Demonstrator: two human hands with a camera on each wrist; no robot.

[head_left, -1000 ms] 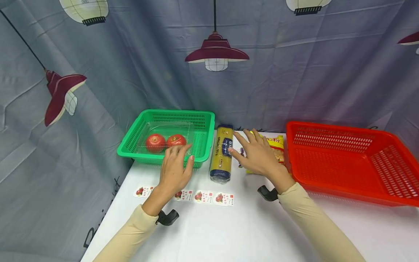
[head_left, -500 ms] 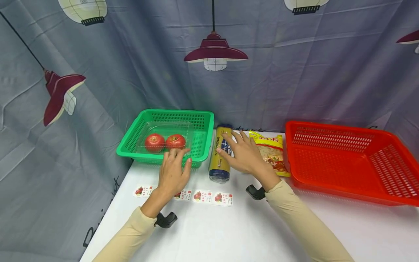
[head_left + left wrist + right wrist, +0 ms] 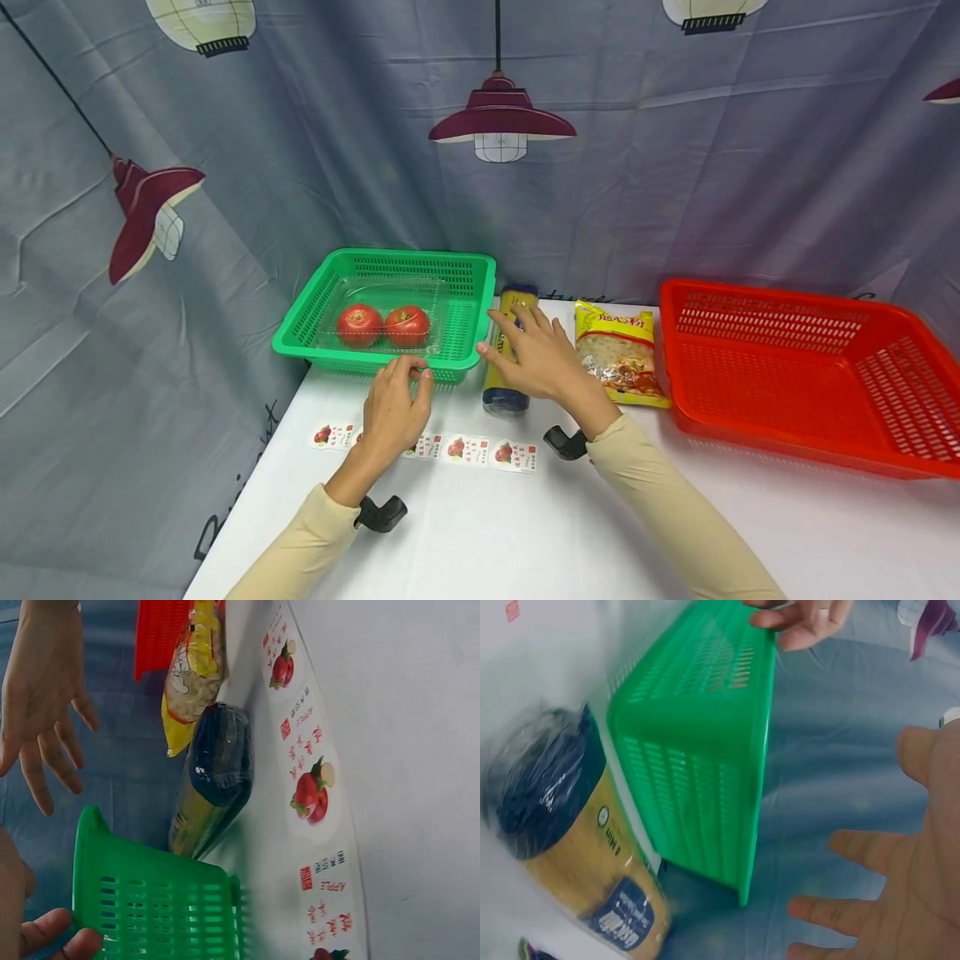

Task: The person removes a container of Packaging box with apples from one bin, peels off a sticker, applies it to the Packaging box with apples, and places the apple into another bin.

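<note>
In the head view my left hand (image 3: 393, 412) is at the front rim of a green basket (image 3: 288, 343), its fingers loosely bent. Its fingertips (image 3: 84, 943) overlap the rim in the left wrist view; I cannot tell whether they touch. Inside the basket, two red apples (image 3: 359, 326) (image 3: 407, 326) lie in a clear plastic container (image 3: 375, 292). My right hand (image 3: 536, 357), fingers spread and holding nothing, hovers over a yellow and blue spaghetti pack (image 3: 504, 393), partly covering it in the head view. Its thumb and fingers point towards the basket's right side.
A red basket (image 3: 750, 379) stands on the right of the white table (image 3: 480, 533). Between it and the spaghetti lies a yellow food bag (image 3: 621, 354). Several apple labels (image 3: 465, 450) form a row in front of the green basket. A grey curtain (image 3: 360, 125) hangs behind.
My right hand has moved left across the spaghetti pack, towards the green basket, uncovering the yellow bag. My left hand has drawn slightly back and its fingers have bent more.
</note>
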